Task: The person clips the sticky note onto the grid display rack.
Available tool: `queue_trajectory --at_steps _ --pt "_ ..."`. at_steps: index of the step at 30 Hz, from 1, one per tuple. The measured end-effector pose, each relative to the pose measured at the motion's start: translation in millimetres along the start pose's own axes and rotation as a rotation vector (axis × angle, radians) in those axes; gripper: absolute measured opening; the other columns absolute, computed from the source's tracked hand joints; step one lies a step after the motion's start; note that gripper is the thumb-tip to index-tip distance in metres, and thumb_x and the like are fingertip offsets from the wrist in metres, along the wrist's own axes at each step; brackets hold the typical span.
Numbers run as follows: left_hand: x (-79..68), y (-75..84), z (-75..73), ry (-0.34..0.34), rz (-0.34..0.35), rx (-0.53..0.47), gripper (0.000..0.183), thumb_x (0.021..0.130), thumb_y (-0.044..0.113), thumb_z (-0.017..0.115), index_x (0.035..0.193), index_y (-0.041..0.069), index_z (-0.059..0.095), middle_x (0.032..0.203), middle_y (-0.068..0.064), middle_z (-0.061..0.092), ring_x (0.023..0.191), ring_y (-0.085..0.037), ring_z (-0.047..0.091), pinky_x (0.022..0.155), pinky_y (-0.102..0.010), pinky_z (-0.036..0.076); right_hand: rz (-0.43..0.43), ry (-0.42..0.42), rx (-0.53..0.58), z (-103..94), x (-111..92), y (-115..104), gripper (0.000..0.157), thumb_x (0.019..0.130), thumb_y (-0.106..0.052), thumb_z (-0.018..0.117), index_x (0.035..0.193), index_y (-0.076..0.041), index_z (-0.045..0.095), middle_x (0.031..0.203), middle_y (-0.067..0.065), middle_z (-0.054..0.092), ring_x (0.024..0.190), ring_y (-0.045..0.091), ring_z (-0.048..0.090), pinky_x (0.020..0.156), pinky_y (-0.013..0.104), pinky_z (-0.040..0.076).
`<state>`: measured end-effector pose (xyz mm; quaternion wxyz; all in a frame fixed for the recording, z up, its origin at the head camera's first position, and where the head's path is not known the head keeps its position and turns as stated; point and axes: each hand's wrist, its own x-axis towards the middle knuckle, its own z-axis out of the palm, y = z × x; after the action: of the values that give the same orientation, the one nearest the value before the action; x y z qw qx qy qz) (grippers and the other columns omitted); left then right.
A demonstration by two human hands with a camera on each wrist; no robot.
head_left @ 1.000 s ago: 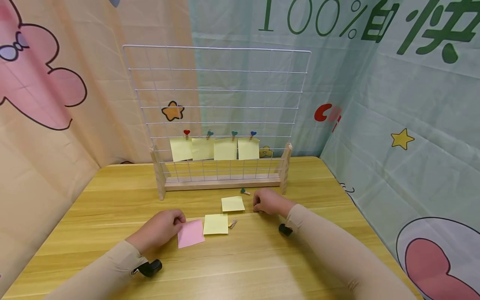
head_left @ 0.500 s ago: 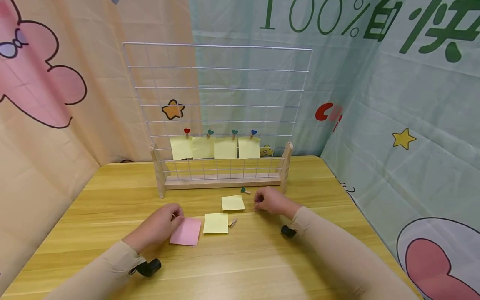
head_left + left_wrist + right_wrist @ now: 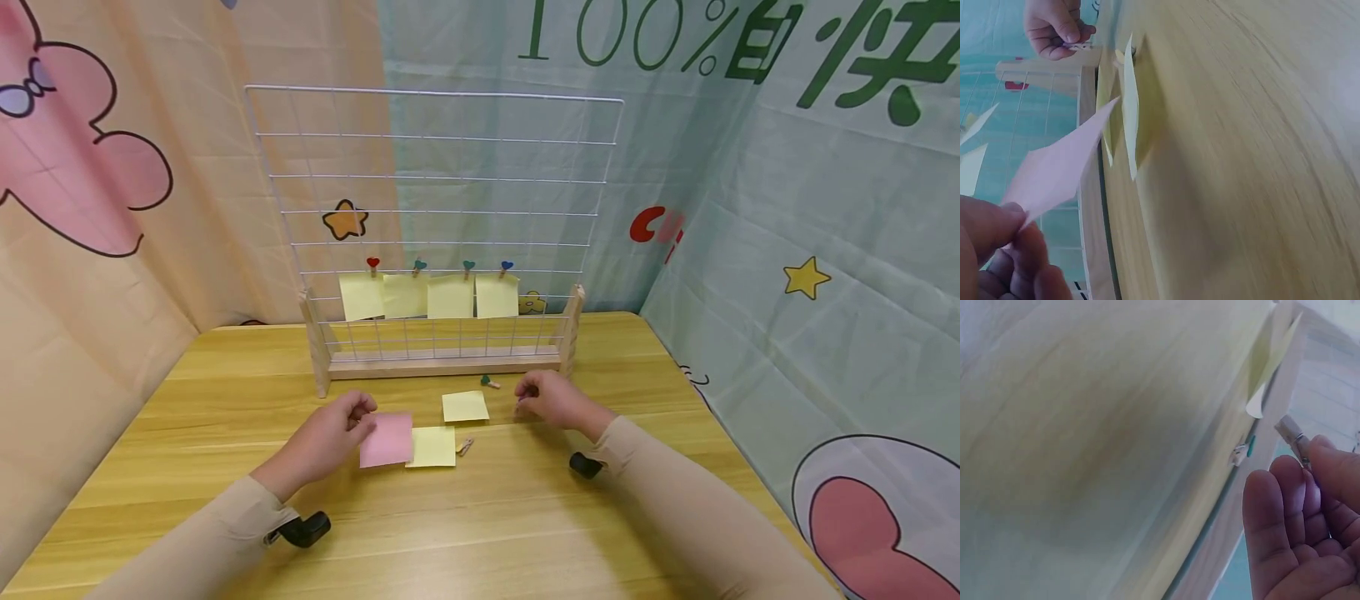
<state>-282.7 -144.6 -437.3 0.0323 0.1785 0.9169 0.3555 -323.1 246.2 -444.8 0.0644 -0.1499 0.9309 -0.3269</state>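
Left hand [image 3: 318,442]: a square pink note [image 3: 387,440] is being pinched by one edge between thumb and bent fingers.
Right hand [image 3: 562,402]: a small wooden clothespin [image 3: 1295,439] is being pinched between thumb and fingers.
Pink note's place: in the head view, the left border of the nearer yellow note [image 3: 434,447] is being overlapped by it; from the left wrist, the pink sheet is being shown raised and tilted above the tabletop [image 3: 465,533].
Clothespin by view: its pale tip and metal spring are being revealed by the right wrist camera, while from the head most of it is being hidden by the fingers.
Purple speck: this is being glimpsed from the left wrist at the right fingertips, perhaps the pin's ornament, though the picture is too soft to be sure.
Writing: "100%" and the character 自 are being displayed in green lettering [image 3: 660,37] on the fabric backdrop [image 3: 750,183]; a further character is being cut off above.
Rack: four yellow notes [image 3: 451,297] are being held in a row by heart-topped pins, red, green, green and blue; the white wire grid is being borne by a wooden base [image 3: 442,367].
Table: the farther yellow note [image 3: 465,407], a green-topped pin [image 3: 491,382] and another pin [image 3: 466,447], just beside the nearer note, are being supported by grained wood.
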Motion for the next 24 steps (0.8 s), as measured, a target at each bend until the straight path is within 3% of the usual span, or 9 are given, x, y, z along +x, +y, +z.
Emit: queue_trajectory --at_steps 7,14,24 --pt "7.1 9.0 6.1 0.084 0.034 -0.095 0.016 0.101 0.012 0.071 0.099 0.008 0.055 0.094 -0.005 0.067 0.079 -0.016 0.058 0.064 -0.025 0.048 0.030 0.033 0.072 -4.1 -6 -1 0.017 0.100 -0.005 0.070 0.114 0.004 0.072 0.097 0.007 0.072 0.088 0.015 0.063 0.075 0.028 0.054" --pt "15.2 17.3 11.8 0.135 0.039 -0.115 0.012 0.102 0.013 0.070 0.099 0.009 0.060 0.089 -0.003 0.065 0.077 -0.017 0.054 0.063 -0.025 0.046 0.026 0.094 0.079 -9.6 -12 -2 0.014 0.101 -0.012 0.071 0.110 -0.002 0.076 0.099 0.006 0.073 0.084 0.014 0.062 0.073 0.028 0.054" --pt "30.7 27.9 17.5 0.182 0.062 -0.153 0.015 0.104 0.014 0.068 0.094 0.012 0.057 0.081 -0.003 0.059 0.066 -0.017 0.049 0.058 -0.026 0.043 0.016 0.110 0.093 -19.1 -16 -8 0.016 0.104 -0.006 0.064 0.115 -0.001 0.074 0.104 0.009 0.074 0.083 0.014 0.063 0.071 0.028 0.054"
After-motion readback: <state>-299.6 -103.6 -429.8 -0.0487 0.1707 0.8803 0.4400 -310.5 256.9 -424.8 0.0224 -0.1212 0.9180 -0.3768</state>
